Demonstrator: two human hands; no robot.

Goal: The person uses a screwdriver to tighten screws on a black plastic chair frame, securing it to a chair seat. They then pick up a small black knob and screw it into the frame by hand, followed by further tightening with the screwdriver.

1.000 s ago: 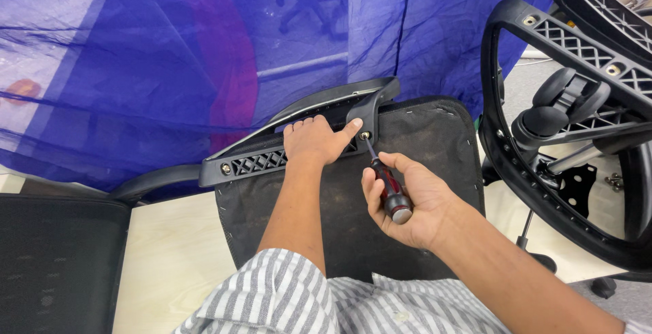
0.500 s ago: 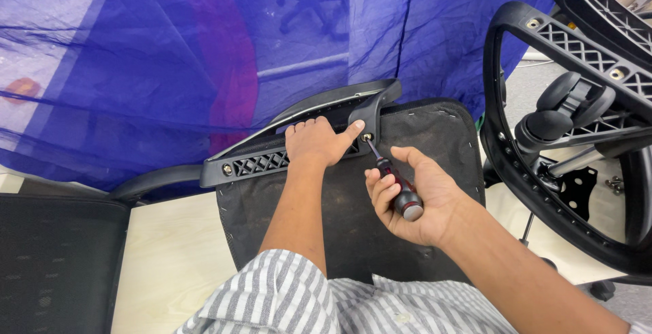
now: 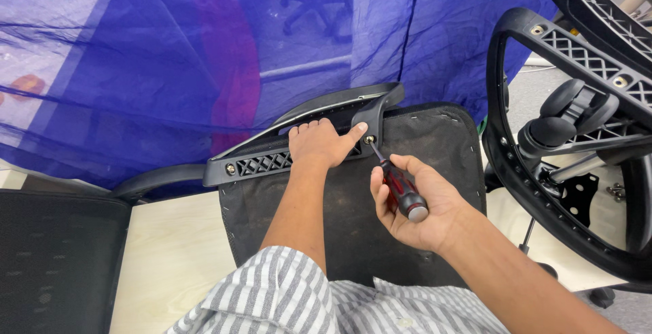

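My left hand (image 3: 319,144) presses flat on a black plastic armrest bracket (image 3: 261,164) that lies across the upturned underside of a black chair seat (image 3: 353,205). Its index finger points at a screw hole (image 3: 370,139) at the bracket's right end. My right hand (image 3: 407,201) grips a red and black screwdriver (image 3: 401,188), whose tip sits in that screw hole. The curved armrest pad (image 3: 339,103) rises behind the bracket.
A blue translucent sheet (image 3: 170,48) hangs behind the seat. At the right stands a black mesh-patterned chair back frame (image 3: 536,137) with a caster base (image 3: 567,113). Another black mesh seat (image 3: 54,259) sits at lower left on the pale floor (image 3: 170,259).
The right hand has turned slightly on the screwdriver handle, with the tip staying in the screw hole. The left hand stays on the bracket.
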